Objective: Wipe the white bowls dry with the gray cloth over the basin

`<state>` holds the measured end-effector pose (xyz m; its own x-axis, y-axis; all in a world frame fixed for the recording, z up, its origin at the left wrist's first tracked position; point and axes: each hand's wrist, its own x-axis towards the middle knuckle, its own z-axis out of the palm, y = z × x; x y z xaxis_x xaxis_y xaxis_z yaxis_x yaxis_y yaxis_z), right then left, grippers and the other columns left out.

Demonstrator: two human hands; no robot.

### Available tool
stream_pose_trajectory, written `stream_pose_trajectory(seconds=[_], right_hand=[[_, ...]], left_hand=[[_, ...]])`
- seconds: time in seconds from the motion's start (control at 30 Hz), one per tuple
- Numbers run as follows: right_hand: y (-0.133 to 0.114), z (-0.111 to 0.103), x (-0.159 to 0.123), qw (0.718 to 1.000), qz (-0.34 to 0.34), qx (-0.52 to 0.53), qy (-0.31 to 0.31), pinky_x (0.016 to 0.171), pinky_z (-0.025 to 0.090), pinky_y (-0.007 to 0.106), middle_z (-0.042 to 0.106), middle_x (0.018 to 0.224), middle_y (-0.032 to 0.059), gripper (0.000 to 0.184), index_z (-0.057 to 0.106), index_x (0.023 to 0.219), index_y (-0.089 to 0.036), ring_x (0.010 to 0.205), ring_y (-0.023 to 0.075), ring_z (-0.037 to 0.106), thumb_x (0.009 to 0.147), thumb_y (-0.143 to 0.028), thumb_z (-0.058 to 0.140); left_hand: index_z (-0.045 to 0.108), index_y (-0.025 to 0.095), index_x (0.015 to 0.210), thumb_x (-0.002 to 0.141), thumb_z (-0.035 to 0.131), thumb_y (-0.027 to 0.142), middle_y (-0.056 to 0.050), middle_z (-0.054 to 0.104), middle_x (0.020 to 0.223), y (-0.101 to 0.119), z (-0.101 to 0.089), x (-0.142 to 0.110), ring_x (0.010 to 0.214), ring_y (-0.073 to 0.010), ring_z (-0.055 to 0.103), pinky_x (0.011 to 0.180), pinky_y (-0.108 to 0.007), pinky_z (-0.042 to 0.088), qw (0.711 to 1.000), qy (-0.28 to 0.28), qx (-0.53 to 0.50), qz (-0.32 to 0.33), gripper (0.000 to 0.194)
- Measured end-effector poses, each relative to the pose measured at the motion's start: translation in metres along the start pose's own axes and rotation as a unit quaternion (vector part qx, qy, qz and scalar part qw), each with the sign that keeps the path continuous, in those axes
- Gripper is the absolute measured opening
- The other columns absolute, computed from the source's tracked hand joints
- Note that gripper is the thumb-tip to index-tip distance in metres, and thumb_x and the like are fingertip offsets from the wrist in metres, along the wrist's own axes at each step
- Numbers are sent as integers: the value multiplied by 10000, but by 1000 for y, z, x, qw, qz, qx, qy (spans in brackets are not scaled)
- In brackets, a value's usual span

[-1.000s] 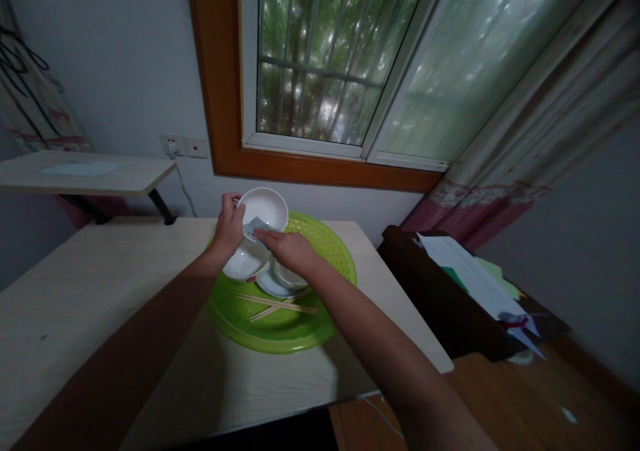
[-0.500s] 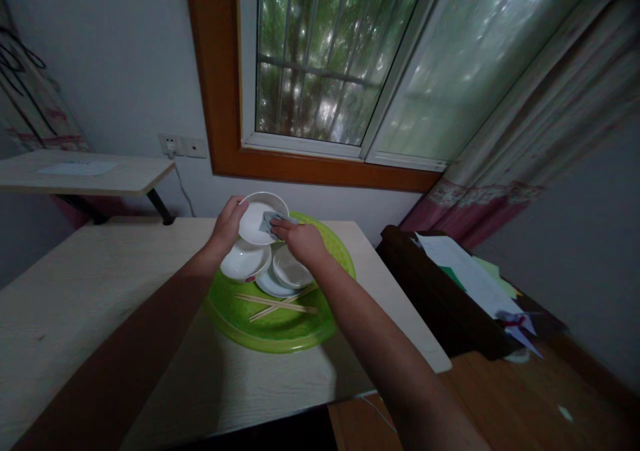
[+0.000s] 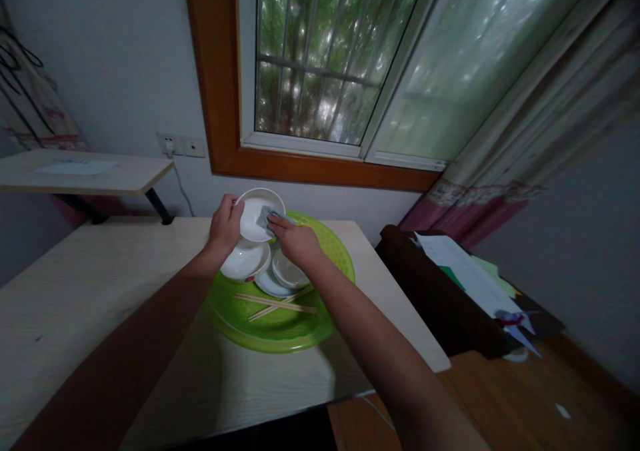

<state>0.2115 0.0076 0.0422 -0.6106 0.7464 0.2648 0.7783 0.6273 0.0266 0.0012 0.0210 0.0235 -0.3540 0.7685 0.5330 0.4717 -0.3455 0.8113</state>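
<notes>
My left hand (image 3: 227, 223) grips the left rim of a white bowl (image 3: 254, 228), which is tilted toward me above a green basin (image 3: 280, 342). Pressed to the bowl's inside is a grey-blue cloth (image 3: 263, 218), with the fingers of my right hand (image 3: 295, 238) closed on it. Below, in the basin, sit a second white bowl (image 3: 244, 259) with a small red mark and a smaller white bowl (image 3: 289, 271) resting on a white plate (image 3: 271, 286). Crossed chopsticks (image 3: 276, 303) lie nearer to me. My right wrist hides part of the smaller bowl.
The basin stands on a pale wooden table (image 3: 75, 284). A raised shelf (image 3: 85, 178) with a paper on it is at the left. Beyond the table are a wall and a barred window (image 3: 320, 58); to the right, a dark cabinet (image 3: 435, 291) bears papers (image 3: 465, 271).
The tilted bowl and both hands have shifted slightly up and to the left. The cloth still touches the bowl's inside. The dishes and chopsticks in the basin stay put.
</notes>
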Motion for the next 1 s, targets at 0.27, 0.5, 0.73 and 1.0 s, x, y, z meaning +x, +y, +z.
stream_pose_trajectory(seconds=[0.27, 0.5, 0.73, 1.0], right_hand=[[-7, 8, -1, 965, -138, 224, -6, 1198, 428, 385, 506, 1579, 75, 581, 453, 1554, -198, 1429, 217, 523, 994, -326, 538], [-8, 8, 1, 951, -153, 270, -12, 1219, 400, 375, 506, 1578, 54, 569, 454, 1553, -219, 1439, 200, 512, 1070, -511, 382], [-2, 6, 0, 995, -34, 85, 28, 1094, 542, 451, 382, 1656, 13, 548, 552, 1486, -235, 1302, 274, 633, 1080, -504, 302], [-6, -2, -2, 999, -1, 0, 51, 1021, 579, 441, 244, 1715, 51, 587, 468, 1546, -217, 1158, 274, 700, 1072, -517, 294]], left_hand=[[555, 236, 1075, 980, 427, 516, -78, 650, 1008, -7, 1, 1, 966, -265, 632, 914, -446, 505, 1000, 16, 16, 10, 322], [536, 245, 1056, 977, 415, 518, -75, 635, 999, -8, 0, 1, 972, -269, 631, 920, -451, 500, 999, 11, 27, 21, 309], [521, 242, 1044, 957, 423, 493, -75, 636, 978, -1, 1, 0, 949, -268, 620, 911, -445, 496, 999, -8, 42, 13, 284], [510, 249, 1042, 959, 413, 510, -71, 622, 967, 0, 2, 0, 949, -274, 616, 908, -447, 488, 999, -14, 31, 0, 290]])
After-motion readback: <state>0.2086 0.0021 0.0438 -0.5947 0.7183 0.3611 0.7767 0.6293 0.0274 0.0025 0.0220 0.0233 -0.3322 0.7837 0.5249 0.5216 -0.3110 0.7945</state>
